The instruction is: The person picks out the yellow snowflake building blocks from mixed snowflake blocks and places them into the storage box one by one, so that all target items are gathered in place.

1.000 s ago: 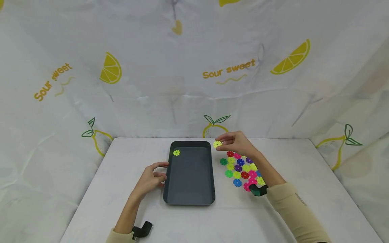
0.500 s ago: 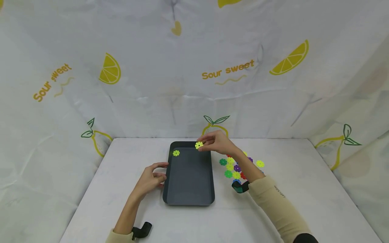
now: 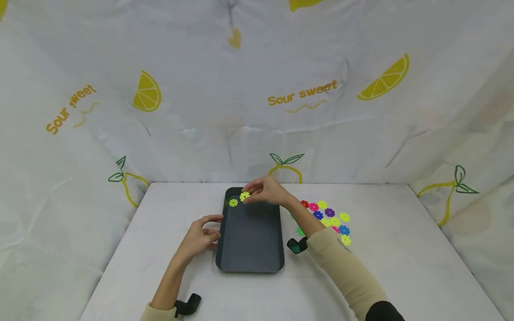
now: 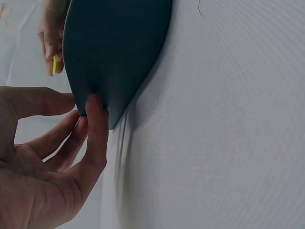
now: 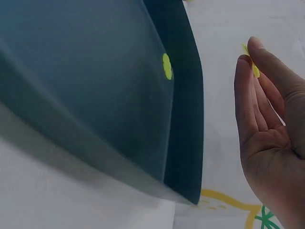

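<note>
1. Since the dark rectangular tray (image 3: 250,243) reaches nearest me of all, I start there: it sits left of centre on the white table (image 3: 128,272), and I judge it stiff, fairly light and apt to slide if nudged, so I'd steady it by the rim or outer wall.
2. On its left side, my left hand (image 3: 196,238) is loosely spread, fingers gently bent; the tips touch the tray's outer wall and rim without wrapping round it.
3. Right of the tray, I see loose notched flower-shaped discs (image 3: 326,223) in several colours, partly hidden by the right forearm. They look like thin, light plastic, stiff and hardly fragile; lying so flat, they could be fiddly to lift, and I'd nip them by opposite edges.
4. One lying yellow disc (image 3: 233,203) rests flat on the tray floor by the far left corner; I'd leave it alone, as a brush could shift it.
5. At the far end, my right hand (image 3: 267,191) is nearly closed, pinching a raised yellow disc (image 3: 244,196) by its edge between thumb and fingertips. From the head view it appears just right of the lying one; I can't tell its exact height.
</note>
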A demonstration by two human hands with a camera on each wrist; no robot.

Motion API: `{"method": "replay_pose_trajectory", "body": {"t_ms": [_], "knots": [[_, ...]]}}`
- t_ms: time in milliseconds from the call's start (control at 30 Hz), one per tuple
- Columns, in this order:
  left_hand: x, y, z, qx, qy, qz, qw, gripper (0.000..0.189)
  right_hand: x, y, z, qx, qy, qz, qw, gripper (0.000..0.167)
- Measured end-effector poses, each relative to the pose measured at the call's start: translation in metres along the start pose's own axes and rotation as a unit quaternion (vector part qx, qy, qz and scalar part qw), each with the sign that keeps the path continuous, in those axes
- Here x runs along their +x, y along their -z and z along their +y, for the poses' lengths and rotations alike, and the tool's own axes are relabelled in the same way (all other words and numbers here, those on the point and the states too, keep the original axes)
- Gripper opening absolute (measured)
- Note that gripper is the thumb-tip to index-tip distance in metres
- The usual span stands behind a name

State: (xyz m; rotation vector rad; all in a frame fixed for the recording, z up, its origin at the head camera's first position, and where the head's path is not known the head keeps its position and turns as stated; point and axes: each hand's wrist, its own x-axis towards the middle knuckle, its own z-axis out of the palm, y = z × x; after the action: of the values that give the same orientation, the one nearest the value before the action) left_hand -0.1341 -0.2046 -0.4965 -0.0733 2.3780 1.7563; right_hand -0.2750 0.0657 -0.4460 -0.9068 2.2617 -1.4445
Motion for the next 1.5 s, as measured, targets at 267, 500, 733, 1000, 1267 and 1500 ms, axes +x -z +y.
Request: {"method": "replay_pose_trajectory", "body": {"t_ms": [267, 500, 733, 1000, 1267, 1500], "knots": [[0.001, 0.001, 0.0, 0.0, 0.0, -0.005, 1.0, 0.056, 0.019, -0.022, 0.005, -0.005, -0.019, -0.039, 0.9991, 0.038], [0.001, 0.002, 0.0, -0.001, -0.002, -0.005, 1.0, 0.057, 0.028, -0.034, 0.012, -0.027, -0.028, -0.061, 0.9974, 0.035], [0.001, 0.002, 0.001, -0.003, 0.002, -0.005, 1.0, 0.057, 0.036, -0.043, 0.017, -0.079, -0.039, -0.072, 0.9936, 0.033], [0.002, 0.0, 0.002, 0.0, 0.004, -0.002, 1.0, 0.057, 0.037, -0.05, 0.018, -0.112, -0.078, -0.079, 0.9875, 0.028], [0.002, 0.0, 0.002, -0.003, 0.004, -0.002, 1.0, 0.056, 0.042, -0.054, 0.028, -0.123, -0.071, -0.077, 0.9869, 0.028], [0.002, 0.001, 0.002, -0.008, 0.004, -0.006, 0.9999, 0.057, 0.039, -0.053, 0.02, -0.13, -0.065, -0.069, 0.9869, 0.024]]}}
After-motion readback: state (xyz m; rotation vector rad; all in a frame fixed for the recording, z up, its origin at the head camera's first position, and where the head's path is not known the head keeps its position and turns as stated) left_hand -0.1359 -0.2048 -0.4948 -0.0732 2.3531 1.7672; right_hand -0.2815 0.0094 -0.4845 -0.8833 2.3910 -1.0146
